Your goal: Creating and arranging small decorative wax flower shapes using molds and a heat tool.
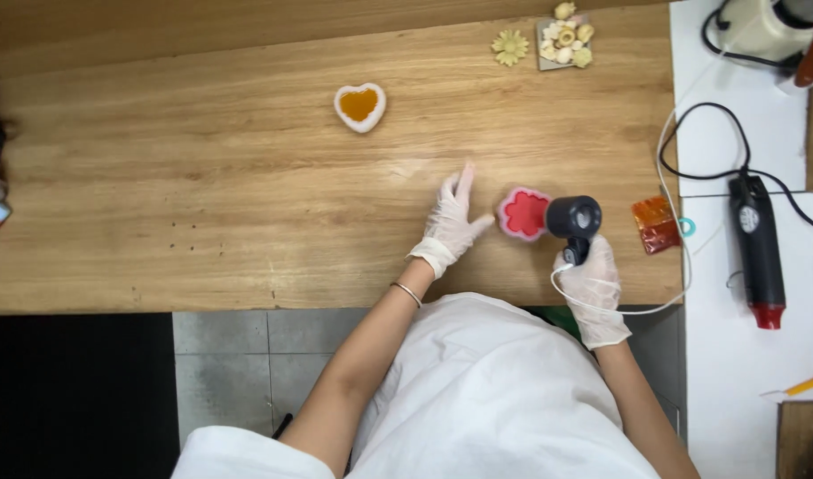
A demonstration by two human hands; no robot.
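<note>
My right hand [593, 282], in a white glove, grips the handle of a small black heat gun [573, 218] whose round barrel points down beside a pink flower-shaped mould [523, 214] filled with red. My left hand [453, 220], also gloved, lies flat on the wooden table [202, 195] with fingers spread, its thumb reaching toward the left edge of the pink mould. A white cord runs from the heat gun past my right wrist.
A white heart-shaped mould [360, 106] with orange filling sits farther back. Small cream flower pieces [564, 41] and a yellow flower [510, 46] lie at the far edge. An orange packet [657, 223] is at the right. A second black tool with a red tip [759, 253] lies on the white surface.
</note>
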